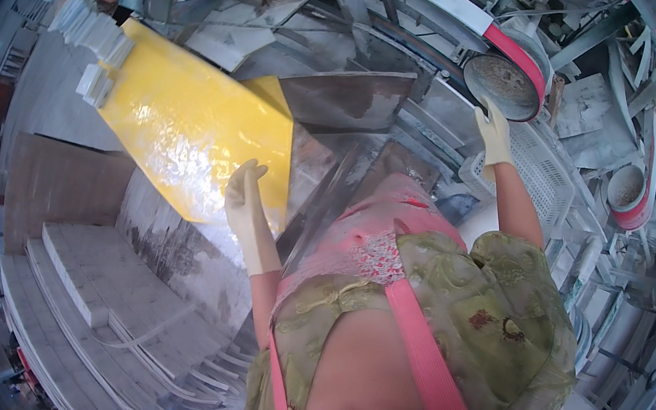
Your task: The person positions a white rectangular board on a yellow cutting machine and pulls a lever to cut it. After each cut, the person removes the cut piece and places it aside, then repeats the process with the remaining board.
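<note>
My left hand (pixel 248 206), in a pale rubber glove, is on the near edge of a large glossy yellow sheet (pixel 189 122), with the fingers curled over its rim. The sheet is wet and tilts away to the upper left. My right hand (pixel 493 132), gloved the same way, reaches up to the lower rim of a round grey disc (pixel 500 82) that has a red belt (pixel 525 56) around it. I see only the back of this hand, so its grip is hidden. A pink apron (pixel 366 235) over a green patterned top fills the lower middle.
A dark grey slab (pixel 343 98) lies just beyond the yellow sheet. A white plastic basket (pixel 538 172) sits under the disc. A second red-rimmed wheel (pixel 627 193) is at the right. Stacked white tiles (pixel 107 283) lie at the lower left, and metal frames crowd the top.
</note>
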{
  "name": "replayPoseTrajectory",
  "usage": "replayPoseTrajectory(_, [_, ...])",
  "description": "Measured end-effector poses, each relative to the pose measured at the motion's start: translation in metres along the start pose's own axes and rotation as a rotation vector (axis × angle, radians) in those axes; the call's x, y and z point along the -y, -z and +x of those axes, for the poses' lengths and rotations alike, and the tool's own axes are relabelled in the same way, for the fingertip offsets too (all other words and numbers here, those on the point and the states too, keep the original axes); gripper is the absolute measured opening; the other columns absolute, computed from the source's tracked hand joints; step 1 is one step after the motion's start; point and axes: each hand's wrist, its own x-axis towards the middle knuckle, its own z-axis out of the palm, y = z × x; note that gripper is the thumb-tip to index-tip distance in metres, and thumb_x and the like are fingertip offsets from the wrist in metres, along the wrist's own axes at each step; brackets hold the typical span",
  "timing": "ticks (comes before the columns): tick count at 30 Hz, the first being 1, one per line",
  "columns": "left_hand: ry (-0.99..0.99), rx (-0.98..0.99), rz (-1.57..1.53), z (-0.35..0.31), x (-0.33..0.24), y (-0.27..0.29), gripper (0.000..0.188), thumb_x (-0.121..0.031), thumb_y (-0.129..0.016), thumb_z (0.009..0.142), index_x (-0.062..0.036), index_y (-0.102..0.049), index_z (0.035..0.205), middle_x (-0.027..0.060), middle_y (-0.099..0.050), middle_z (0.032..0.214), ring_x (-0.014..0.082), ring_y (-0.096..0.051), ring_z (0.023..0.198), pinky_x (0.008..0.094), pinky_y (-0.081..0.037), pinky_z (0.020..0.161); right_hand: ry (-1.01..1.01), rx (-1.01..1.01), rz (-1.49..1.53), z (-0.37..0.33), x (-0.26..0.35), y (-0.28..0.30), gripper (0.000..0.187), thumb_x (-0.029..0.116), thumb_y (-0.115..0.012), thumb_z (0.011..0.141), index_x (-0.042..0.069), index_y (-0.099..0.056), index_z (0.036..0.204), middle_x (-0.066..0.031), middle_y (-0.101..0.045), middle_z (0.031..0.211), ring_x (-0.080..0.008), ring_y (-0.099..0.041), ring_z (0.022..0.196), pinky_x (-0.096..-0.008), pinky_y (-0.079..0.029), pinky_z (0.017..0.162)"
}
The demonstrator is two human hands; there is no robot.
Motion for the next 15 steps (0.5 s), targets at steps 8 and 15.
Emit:
replayPoseTrajectory(8, [-0.137, -0.163, 0.52, 0.039, 0.028, -0.049, 0.043, -0.024, -0.064, 0.099, 0.0074, -0.063, 0.128, 0.0204, -0.068, 0.126, 0.0288, -0.064, 0.119, 0.0368, -0.047, 0.104, 0.138, -0.058, -0.027, 0.151, 0.007, 0.036, 0.042, 0.023, -0.054, 0.099, 0.01, -0.061, 0.138, -0.0195, -0.061, 0.138, -0.0355, -0.055, 0.131, -0.0417, -0.042, 0.111])
replayPoseTrajectory(15, [-0.116, -0.196, 0.851, 0.062, 0.047, -0.094, 0.036, -0.023, -0.066, 0.095, 0.0025, -0.067, 0.121, 0.0243, -0.07, 0.117, 0.0369, -0.066, 0.109, 0.0415, -0.05, 0.097, 0.634, 0.244, -0.534, 0.232, 0.01, 0.065, 0.061, 0.016, -0.064, 0.093, 0.002, -0.044, 0.149, -0.0196, -0.048, 0.15, -0.0352, -0.044, 0.14, -0.0424, -0.035, 0.115])
